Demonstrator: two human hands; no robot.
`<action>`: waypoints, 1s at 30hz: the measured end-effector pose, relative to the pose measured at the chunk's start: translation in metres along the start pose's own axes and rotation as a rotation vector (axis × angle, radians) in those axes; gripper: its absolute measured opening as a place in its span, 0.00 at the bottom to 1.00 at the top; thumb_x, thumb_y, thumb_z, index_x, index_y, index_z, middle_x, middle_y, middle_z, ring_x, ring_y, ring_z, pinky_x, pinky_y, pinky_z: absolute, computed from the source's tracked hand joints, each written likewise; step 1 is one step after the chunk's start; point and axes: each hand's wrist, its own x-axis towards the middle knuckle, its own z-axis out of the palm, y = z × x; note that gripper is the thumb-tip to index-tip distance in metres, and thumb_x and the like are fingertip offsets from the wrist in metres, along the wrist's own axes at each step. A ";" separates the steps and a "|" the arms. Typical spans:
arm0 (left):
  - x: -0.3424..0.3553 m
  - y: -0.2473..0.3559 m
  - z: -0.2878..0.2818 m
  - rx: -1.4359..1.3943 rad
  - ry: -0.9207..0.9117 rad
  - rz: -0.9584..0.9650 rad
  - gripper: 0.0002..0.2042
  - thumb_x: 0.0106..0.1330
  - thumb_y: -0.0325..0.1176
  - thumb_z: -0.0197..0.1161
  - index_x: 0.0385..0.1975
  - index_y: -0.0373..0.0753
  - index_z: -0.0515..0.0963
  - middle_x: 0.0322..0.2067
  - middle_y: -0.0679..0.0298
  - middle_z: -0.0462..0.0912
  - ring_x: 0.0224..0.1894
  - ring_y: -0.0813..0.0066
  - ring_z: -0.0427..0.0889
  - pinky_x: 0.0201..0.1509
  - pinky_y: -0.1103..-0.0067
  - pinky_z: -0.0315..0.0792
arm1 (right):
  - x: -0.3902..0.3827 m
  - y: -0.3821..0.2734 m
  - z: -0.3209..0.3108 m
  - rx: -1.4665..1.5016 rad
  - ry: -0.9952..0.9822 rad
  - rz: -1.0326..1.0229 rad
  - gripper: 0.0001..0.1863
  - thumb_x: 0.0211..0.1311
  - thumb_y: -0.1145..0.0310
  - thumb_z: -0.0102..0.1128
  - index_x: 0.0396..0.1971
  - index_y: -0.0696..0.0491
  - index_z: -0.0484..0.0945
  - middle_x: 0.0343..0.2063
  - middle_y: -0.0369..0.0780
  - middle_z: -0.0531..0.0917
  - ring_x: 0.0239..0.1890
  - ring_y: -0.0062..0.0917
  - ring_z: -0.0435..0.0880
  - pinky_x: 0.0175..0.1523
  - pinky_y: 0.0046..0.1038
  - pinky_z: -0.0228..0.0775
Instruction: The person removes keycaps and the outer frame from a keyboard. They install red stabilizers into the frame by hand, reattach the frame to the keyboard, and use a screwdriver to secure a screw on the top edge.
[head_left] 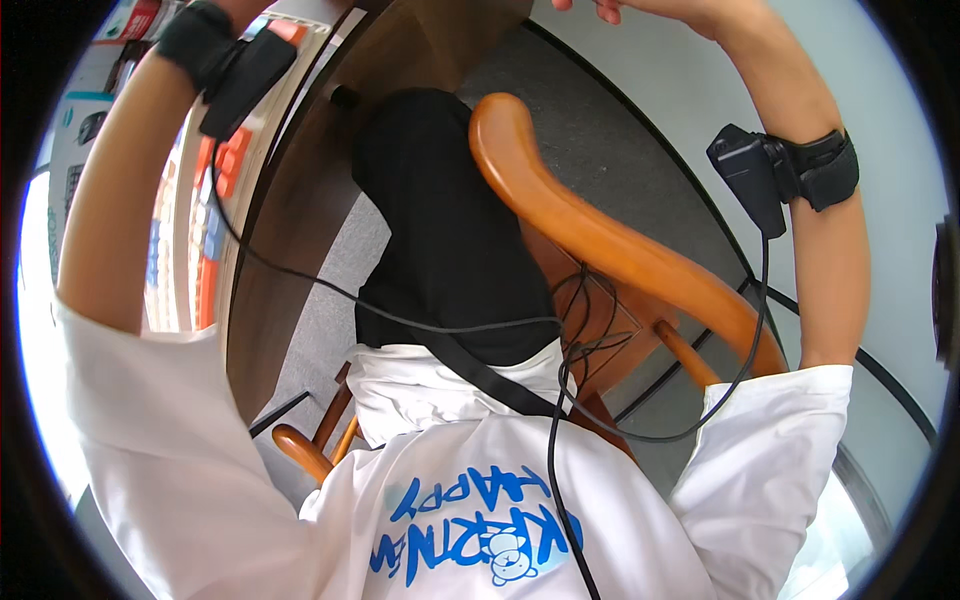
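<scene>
Reaching seems in hand: left hand (243, 9) upper left, right hand (665, 8) upper right, each grip cut off, its state untellable; continuing likely calls for slack cable (440, 328).

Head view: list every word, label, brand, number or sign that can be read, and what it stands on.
White shirt: large blue lettering with a bear drawing, upside down in view; legible in part, wording not copied here.
White-and-teal packaging, left: marks too small to read.
Red-and-white package, top left: print too small.
</scene>
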 end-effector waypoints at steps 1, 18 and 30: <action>0.002 0.000 0.005 -0.002 -0.006 0.003 0.49 0.67 0.44 0.57 0.76 0.38 0.26 0.72 0.24 0.32 0.76 0.29 0.36 0.79 0.56 0.43 | 0.002 -0.002 0.001 0.008 0.015 -0.022 0.15 0.59 0.75 0.47 0.40 0.62 0.82 0.26 0.38 0.84 0.24 0.22 0.79 0.28 0.25 0.73; 0.041 -0.053 0.052 -0.015 0.060 0.166 0.45 0.66 0.47 0.56 0.77 0.39 0.36 0.74 0.29 0.33 0.78 0.36 0.31 0.80 0.56 0.33 | 0.070 -0.018 0.030 0.310 0.033 -0.190 0.14 0.60 0.80 0.49 0.41 0.62 0.83 0.26 0.38 0.83 0.20 0.17 0.75 0.27 0.20 0.72; 0.026 -0.023 0.057 0.030 0.076 0.028 0.48 0.66 0.42 0.57 0.76 0.38 0.29 0.73 0.28 0.33 0.77 0.33 0.36 0.79 0.55 0.41 | 0.126 0.015 0.010 0.554 -0.037 -0.033 0.12 0.58 0.82 0.48 0.37 0.63 0.81 0.29 0.43 0.84 0.21 0.19 0.77 0.28 0.24 0.75</action>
